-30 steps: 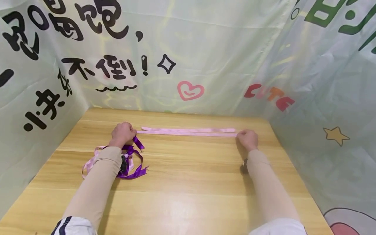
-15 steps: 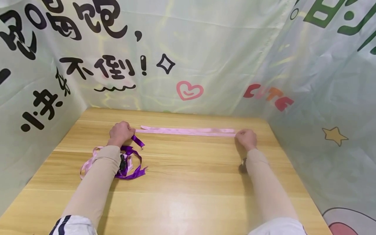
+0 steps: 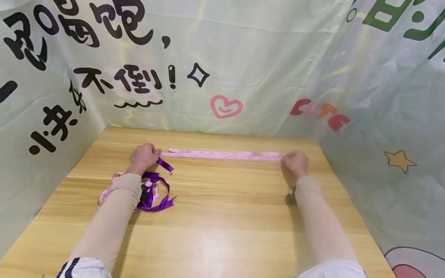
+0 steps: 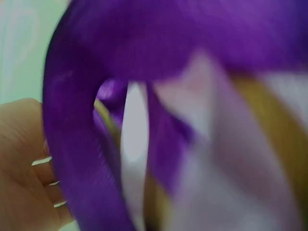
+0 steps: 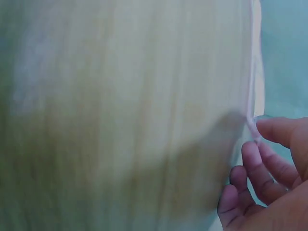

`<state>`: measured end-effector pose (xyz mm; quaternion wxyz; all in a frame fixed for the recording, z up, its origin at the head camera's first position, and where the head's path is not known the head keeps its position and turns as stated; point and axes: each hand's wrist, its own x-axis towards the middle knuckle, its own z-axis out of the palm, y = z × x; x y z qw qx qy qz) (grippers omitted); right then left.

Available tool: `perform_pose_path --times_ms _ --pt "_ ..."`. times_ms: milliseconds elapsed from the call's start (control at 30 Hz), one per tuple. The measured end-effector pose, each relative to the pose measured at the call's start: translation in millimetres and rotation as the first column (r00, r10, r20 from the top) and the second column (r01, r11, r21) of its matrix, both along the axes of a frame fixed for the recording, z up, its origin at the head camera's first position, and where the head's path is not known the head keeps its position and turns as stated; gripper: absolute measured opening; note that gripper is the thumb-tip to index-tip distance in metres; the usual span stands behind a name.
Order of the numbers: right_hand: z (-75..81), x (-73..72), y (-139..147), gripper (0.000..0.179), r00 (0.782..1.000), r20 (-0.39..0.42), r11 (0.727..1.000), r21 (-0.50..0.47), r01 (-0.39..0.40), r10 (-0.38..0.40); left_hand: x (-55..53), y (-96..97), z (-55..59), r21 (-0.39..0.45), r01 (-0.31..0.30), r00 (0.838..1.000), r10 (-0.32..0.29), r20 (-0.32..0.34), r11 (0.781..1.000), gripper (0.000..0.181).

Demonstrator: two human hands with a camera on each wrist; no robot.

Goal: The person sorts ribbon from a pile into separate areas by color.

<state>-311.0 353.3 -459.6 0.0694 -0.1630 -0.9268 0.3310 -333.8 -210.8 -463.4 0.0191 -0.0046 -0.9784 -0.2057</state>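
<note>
A pink ribbon (image 3: 226,156) is stretched straight across the back of the table between both hands. At its left end my left hand (image 3: 144,157) grips it, the fingertips partly hidden. My right hand (image 3: 296,163) pinches the right end; in the right wrist view, thumb and fingertips meet on the ribbon (image 5: 253,129). Just behind lies a second pink ribbon (image 3: 174,150), largely alongside or overlapped by the first. Under the left wrist sits a tangle of purple ribbon (image 3: 163,207) and pink ribbon (image 3: 104,195). Purple ribbon (image 4: 67,130) partly covers the left hand in the left wrist view.
A short purple ribbon end (image 3: 165,165) sticks out beside the left hand. The wooden table (image 3: 222,216) is enclosed at the back and sides by printed pale green cloth (image 3: 264,69). The left forearm hides part of the tangle.
The stretched ribbon has shifted slightly back, narrowing the gap to the ribbon behind it. Both hands keep their hold and have hardly moved. The tangle lies as before.
</note>
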Motion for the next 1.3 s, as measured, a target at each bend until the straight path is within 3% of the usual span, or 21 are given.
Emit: perform_pose_path --times_ms 167,300,433,633,800,933,1033,1167,1300 --pt "11.4 6.1 -3 0.045 0.998 -0.065 0.999 -0.032 -0.009 0.007 10.7 -3.4 13.3 -0.105 0.126 0.987 -0.136 -0.092 0.987 0.027" --pt "27.4 19.8 -21 0.043 0.986 -0.131 0.992 -0.057 -0.108 0.1 27.1 -7.3 24.5 -0.206 0.218 0.952 -0.254 -0.171 0.954 0.023" --pt "38.0 33.8 -45 0.041 0.969 -0.133 0.977 -0.015 -0.212 0.208 51.7 -10.5 31.0 -0.274 0.278 0.921 -0.337 -0.198 0.921 0.018" --pt "42.1 49.3 -81 0.036 0.917 -0.161 0.931 0.072 -0.357 0.364 93.5 -11.7 27.9 -0.289 0.357 0.893 -0.416 -0.174 0.888 0.022" --pt "42.1 61.6 -113 0.032 0.866 -0.206 0.89 0.101 -0.444 0.456 117.5 -7.7 20.9 -0.253 0.413 0.866 -0.463 -0.19 0.875 0.014" --pt "44.3 70.1 -139 0.028 0.818 -0.236 0.851 0.141 -0.505 0.525 127.1 -0.9 17.8 -0.268 0.451 0.836 -0.508 -0.209 0.852 0.013" --pt "46.1 76.3 -157 0.029 0.789 -0.221 0.819 0.153 -0.553 0.574 129.1 1.6 14.6 -0.274 0.459 0.836 -0.515 -0.19 0.845 0.017" --pt "47.3 83.2 -179 0.032 0.768 -0.186 0.79 0.136 -0.598 0.613 130.2 1.0 8.8 -0.249 0.478 0.836 -0.523 -0.163 0.842 0.026" --pt "49.3 87.9 -199 0.032 0.749 -0.184 0.771 0.138 -0.621 0.636 132.3 1.2 6.7 -0.247 0.502 0.812 -0.55 -0.196 0.829 0.033"
